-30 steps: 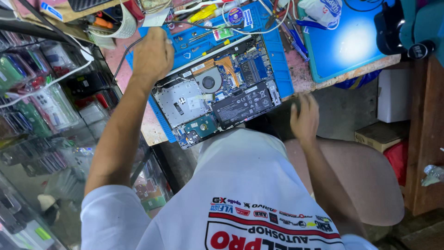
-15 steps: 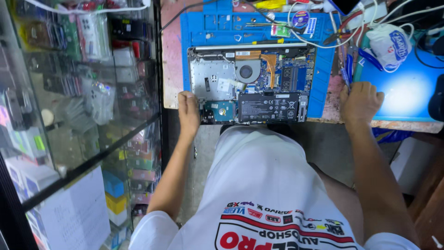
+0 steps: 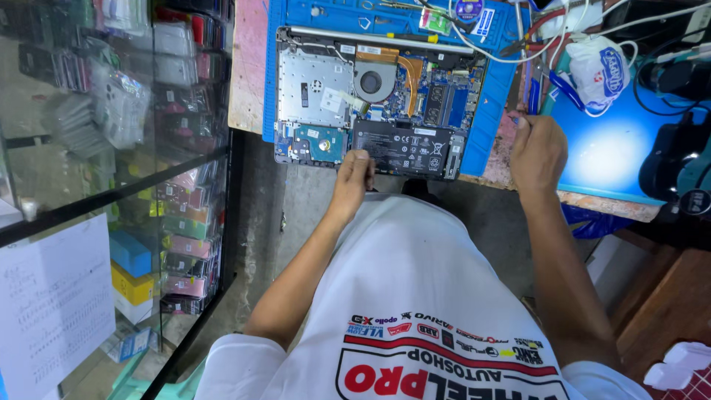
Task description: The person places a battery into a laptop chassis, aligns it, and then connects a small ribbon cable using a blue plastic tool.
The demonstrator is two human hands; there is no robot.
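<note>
Seen from the head camera, a person in a white printed shirt is sitting at a cluttered repair bench, looking down at an opened laptop (image 3: 374,104) that is lying bottom-up with its cover off on a blue work mat (image 3: 485,118). The laptop is sitting at the near edge of the bench, directly in front of the person, with its fan (image 3: 372,80), copper heat pipe, green hard drive (image 3: 321,142) and long black battery (image 3: 406,148) exposed. The left hand (image 3: 352,178) is resting at the laptop's near edge, its fingers curled loosely and touching the rim just below the battery; it is gripping nothing that can be made out. The right hand (image 3: 538,152) is lying well apart on the bench edge to the right of the mat, closed into a loose fist around a thin tool whose tip is just showing above the knuckles. A tangle of white cables (image 3: 518,44) is trailing across the bench's far side. A glass display cabinet (image 3: 126,148) of packaged goods is standing to the left.
</note>
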